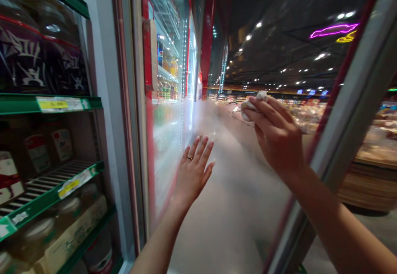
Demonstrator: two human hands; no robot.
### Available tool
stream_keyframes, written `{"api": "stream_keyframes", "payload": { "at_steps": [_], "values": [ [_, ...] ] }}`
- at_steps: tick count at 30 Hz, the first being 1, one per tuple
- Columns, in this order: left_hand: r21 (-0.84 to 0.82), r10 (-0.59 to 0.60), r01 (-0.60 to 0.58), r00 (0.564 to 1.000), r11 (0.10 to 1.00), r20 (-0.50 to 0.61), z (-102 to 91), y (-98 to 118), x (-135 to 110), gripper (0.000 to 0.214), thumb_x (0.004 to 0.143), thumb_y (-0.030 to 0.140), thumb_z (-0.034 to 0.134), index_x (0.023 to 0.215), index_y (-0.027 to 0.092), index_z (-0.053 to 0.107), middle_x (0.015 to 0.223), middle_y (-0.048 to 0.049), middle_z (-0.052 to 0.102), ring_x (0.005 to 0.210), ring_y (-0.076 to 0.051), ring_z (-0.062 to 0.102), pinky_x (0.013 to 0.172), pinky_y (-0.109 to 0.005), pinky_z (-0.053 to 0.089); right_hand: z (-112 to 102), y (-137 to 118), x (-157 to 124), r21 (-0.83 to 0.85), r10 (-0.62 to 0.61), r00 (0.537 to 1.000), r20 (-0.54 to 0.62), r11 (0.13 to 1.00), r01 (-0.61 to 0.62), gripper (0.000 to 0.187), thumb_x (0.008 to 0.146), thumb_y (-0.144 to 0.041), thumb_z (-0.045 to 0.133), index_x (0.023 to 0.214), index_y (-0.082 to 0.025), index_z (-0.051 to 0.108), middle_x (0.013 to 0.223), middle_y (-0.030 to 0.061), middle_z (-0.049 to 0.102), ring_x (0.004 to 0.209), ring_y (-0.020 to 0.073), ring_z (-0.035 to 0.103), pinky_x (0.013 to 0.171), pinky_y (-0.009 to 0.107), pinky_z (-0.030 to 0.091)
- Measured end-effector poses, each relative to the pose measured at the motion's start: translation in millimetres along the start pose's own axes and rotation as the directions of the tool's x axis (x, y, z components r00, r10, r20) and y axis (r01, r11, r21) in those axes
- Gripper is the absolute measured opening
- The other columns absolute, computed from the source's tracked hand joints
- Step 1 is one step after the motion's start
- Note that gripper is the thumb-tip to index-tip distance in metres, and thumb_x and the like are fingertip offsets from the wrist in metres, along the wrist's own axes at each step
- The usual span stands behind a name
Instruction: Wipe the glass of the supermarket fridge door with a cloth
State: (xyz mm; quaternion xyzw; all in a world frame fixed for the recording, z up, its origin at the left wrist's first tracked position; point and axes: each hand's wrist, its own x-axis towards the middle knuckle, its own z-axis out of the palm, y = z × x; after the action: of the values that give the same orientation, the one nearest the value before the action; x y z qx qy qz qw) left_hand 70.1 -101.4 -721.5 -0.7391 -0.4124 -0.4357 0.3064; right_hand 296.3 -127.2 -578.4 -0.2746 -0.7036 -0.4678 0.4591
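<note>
My left hand (194,167) lies flat against the fogged glass of an open fridge door (242,191), fingers stretched out and together, a ring on one finger. My right hand (274,131) is higher and to the right, fingers closed round a small white cloth (252,102) pressed on the same glass. The lower part of the pane is misted white, the upper part shows the store through it.
To the left, green fridge shelves (51,102) hold dark bottles, jars and cartons with price tags. The door's grey and red frame (347,113) slants down the right side. Beyond it are store displays (378,141) and ceiling lights.
</note>
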Motion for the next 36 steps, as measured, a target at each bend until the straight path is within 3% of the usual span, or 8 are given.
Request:
{"api": "stream_keyframes", "payload": {
  "at_steps": [2, 6, 12, 18, 25, 29, 32, 36],
  "values": [
    [0.009, -0.023, 0.023, 1.000, 1.000, -0.001, 2.8, -1, -10, 0.086, 0.112, 0.034, 0.052, 0.177, 0.030, -0.005, 0.181, -0.0063, 0.032, 0.169, -0.028, 0.030, 0.133, -0.050, 0.040, 5, -5, 3, 0.026, -0.052, 0.999, 0.010, 0.998, 0.052, 0.065, 0.104, -0.008, 0.054, 0.161, -0.037, 0.055, 0.150, 0.0045, 0.072, 0.145, 0.0339, 0.063, 0.123, 0.060, 0.058],
    [0.005, -0.067, 0.067, 0.998, 0.998, -0.011, 8.2, 0, -31, 0.086, 0.111, 0.032, 0.053, 0.177, 0.030, -0.003, 0.181, -0.0071, 0.032, 0.169, -0.029, 0.028, 0.133, -0.051, 0.041, 3, -11, 2, 0.092, -0.181, 0.972, 0.149, 0.981, 0.168, 0.069, 0.102, -0.003, 0.055, 0.163, -0.037, 0.053, 0.151, 0.0030, 0.072, 0.147, 0.0328, 0.061, 0.123, 0.057, 0.058],
    [-0.032, -0.080, 0.080, 0.997, 0.996, 0.003, 1.4, 4, -39, 0.083, 0.112, 0.034, 0.050, 0.177, 0.029, -0.003, 0.181, -0.0062, 0.031, 0.170, -0.029, 0.027, 0.134, -0.053, 0.040, 6, -3, 18, 0.040, -0.046, 0.994, 0.098, 0.998, 0.042, 0.065, 0.104, -0.008, 0.053, 0.159, -0.042, 0.057, 0.151, 0.0006, 0.070, 0.147, 0.0363, 0.060, 0.126, 0.062, 0.054],
    [-0.023, -0.092, 0.093, 0.994, 0.995, 0.057, -10.8, 10, -42, 0.078, 0.113, 0.035, 0.050, 0.177, 0.027, 0.007, 0.182, -0.0060, 0.029, 0.169, -0.030, 0.028, 0.132, -0.053, 0.042, 16, -14, 17, 0.130, -0.183, 0.968, 0.170, 0.978, 0.162, 0.055, 0.106, -0.009, 0.050, 0.152, -0.035, 0.065, 0.145, 0.0036, 0.074, 0.146, 0.0313, 0.061, 0.123, 0.055, 0.058],
    [-0.026, -0.077, 0.079, 0.994, 0.997, 0.073, -4.7, 4, -52, 0.077, 0.113, 0.036, 0.048, 0.177, 0.030, 0.006, 0.182, -0.0035, 0.028, 0.170, -0.028, 0.026, 0.131, -0.054, 0.044, 27, -18, 27, 0.087, -0.120, 0.990, 0.077, 0.990, 0.114, 0.058, 0.104, -0.009, 0.054, 0.154, -0.037, 0.064, 0.144, 0.0037, 0.075, 0.144, 0.0343, 0.062, 0.123, 0.063, 0.057],
    [-0.013, -0.072, 0.073, 0.996, 0.997, 0.051, -2.0, -1, -50, 0.076, 0.113, 0.034, 0.048, 0.177, 0.028, 0.009, 0.182, -0.0040, 0.030, 0.171, -0.028, 0.025, 0.131, -0.052, 0.045, 40, -30, 35, 0.142, -0.210, 0.968, 0.136, 0.971, 0.191, 0.057, 0.104, -0.006, 0.051, 0.150, -0.036, 0.067, 0.145, 0.0027, 0.074, 0.148, 0.0304, 0.060, 0.124, 0.057, 0.058],
    [-0.016, -0.059, 0.059, 0.997, 0.998, 0.042, -4.9, -4, -49, 0.072, 0.113, 0.033, 0.047, 0.176, 0.025, 0.016, 0.182, -0.0045, 0.030, 0.171, -0.027, 0.025, 0.131, -0.052, 0.044, 38, -29, 33, 0.151, -0.293, 0.938, 0.186, 0.952, 0.268, 0.054, 0.104, -0.004, 0.050, 0.148, -0.031, 0.069, 0.147, 0.0036, 0.074, 0.148, 0.0292, 0.060, 0.122, 0.056, 0.059],
    [-0.019, -0.068, 0.069, 0.997, 0.997, 0.028, -9.9, -12, -50, 0.070, 0.113, 0.032, 0.046, 0.176, 0.025, 0.016, 0.181, -0.0056, 0.032, 0.170, -0.027, 0.027, 0.132, -0.052, 0.043, 35, -18, 43, 0.140, -0.235, 0.957, 0.169, 0.967, 0.213, 0.059, 0.102, -0.005, 0.055, 0.150, -0.037, 0.067, 0.148, 0.0010, 0.073, 0.147, 0.0310, 0.061, 0.123, 0.059, 0.058]
  ]
}}
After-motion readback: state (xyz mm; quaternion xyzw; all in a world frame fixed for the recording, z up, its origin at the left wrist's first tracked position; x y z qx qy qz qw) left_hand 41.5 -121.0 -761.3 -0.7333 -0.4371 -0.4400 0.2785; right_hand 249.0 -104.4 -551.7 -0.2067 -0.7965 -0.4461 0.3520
